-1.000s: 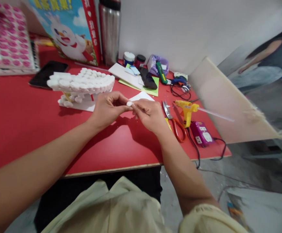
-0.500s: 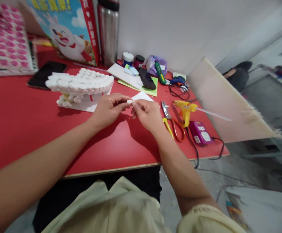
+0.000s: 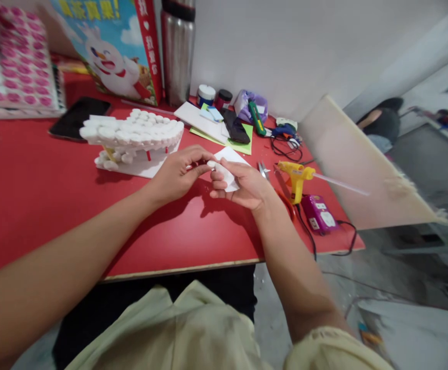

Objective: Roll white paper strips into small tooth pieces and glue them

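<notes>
My left hand (image 3: 178, 173) is closed, with thumb and index finger pinching a small white oval piece (image 3: 211, 164). Close beside it, my right hand (image 3: 249, 185) is turned palm up, its fingers curled around a white piece (image 3: 227, 177) that could be foam or paper. The fingertips of both hands nearly meet at the oval piece. Left of them stands a white model (image 3: 133, 133) built of rounded foam-like pieces, with red and yellow posts on a white base. A white sheet (image 3: 231, 155) lies just behind my hands.
On the right lie a yellow glue gun (image 3: 296, 177), a purple power socket (image 3: 318, 213) with cables and partly hidden pliers (image 3: 286, 204). A steel bottle (image 3: 178, 54), a phone (image 3: 79, 117), jars (image 3: 206, 95) and a green cutter (image 3: 256, 118) stand or lie farther back. A board (image 3: 366, 174) leans at the right edge.
My right hand has rolled palm up and shifted slightly right, exposing the white piece in its fingers and covering more of the pliers. My left hand still pinches near the oval piece.
</notes>
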### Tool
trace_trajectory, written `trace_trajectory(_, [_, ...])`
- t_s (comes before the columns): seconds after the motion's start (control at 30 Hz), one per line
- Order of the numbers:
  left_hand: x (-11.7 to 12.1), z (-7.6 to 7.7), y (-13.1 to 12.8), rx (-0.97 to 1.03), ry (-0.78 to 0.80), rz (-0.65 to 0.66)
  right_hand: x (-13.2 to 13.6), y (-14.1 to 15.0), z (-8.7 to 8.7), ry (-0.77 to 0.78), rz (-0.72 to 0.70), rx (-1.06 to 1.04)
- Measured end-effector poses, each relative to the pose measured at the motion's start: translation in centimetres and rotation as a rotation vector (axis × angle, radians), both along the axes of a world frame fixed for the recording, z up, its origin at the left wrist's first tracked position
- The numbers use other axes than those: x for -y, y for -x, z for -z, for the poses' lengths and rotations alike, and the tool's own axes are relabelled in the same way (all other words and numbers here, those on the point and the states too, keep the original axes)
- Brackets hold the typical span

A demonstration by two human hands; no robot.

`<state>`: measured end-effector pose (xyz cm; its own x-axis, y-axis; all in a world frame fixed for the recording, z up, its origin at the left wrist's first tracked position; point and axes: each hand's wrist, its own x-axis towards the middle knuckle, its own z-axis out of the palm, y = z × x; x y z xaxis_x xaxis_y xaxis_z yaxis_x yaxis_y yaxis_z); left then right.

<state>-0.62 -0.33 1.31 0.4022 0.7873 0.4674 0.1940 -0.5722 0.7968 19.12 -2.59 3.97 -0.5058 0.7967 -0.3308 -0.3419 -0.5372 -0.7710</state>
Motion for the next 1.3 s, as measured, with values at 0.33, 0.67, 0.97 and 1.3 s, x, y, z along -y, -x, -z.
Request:
trace_trajectory(0.33, [0.3,-0.5,-0.1,0.044,0.194,-0.023,0.7,0.1,0.3,-0.272,0.05,0.186])
trace_trajectory(0.67, [0.7,-0.6,-0.2,0.13,0.333,-0.028,0.5,0.2,0.6,-0.646,0.225,0.633])
trace_trajectory(0.97, [0.8,-0.3,-0.4,0.224,0.394,-0.063,1.1,1.3,0.9,-0.811,0.451,0.847])
trace_trajectory(1.3, [0.8,0.2,-0.8,0.317,0.38,-0.073,1.6,1.7,1.5,-1.34,0.503,1.116])
